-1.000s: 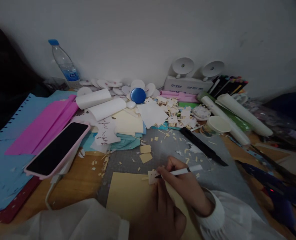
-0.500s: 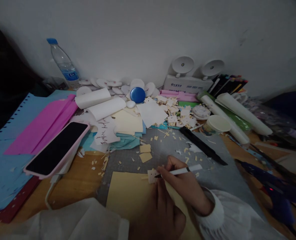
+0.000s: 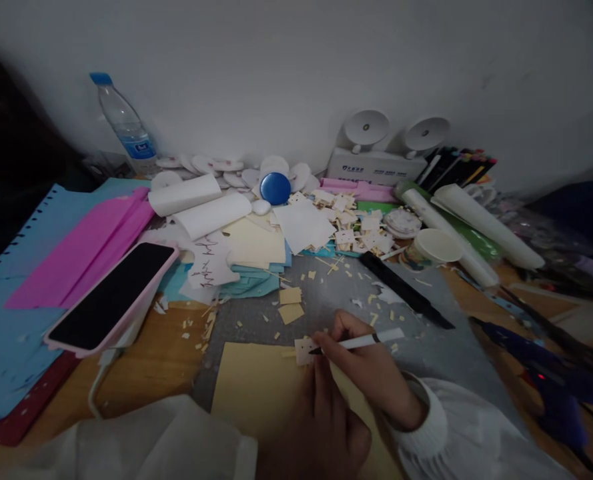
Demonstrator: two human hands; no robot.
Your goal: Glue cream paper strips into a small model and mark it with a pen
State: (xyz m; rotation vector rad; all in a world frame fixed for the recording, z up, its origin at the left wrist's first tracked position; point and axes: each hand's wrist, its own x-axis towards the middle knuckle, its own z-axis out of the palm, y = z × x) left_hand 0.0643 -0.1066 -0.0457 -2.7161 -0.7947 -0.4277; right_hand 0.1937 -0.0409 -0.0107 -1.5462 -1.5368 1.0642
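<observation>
My right hand grips a white marker pen, its dark tip touching or just over a small white paper piece. That piece has small dark dots and a pale strip sticking out on its left. My left hand is closed below it, its fingertips pinching the piece's lower right edge. Underneath both hands lies a yellow paper sheet. Two small yellow paper squares rest just beyond it. A pile of similar dotted paper pieces lies farther back.
A phone with a cable lies at left, near a water bottle. At right are a black utility knife, a paper cup and a blue glue gun. Paper scraps litter the grey mat.
The view has shifted very slightly. Both hands, the pen and the paper piece keep nearly the same pose.
</observation>
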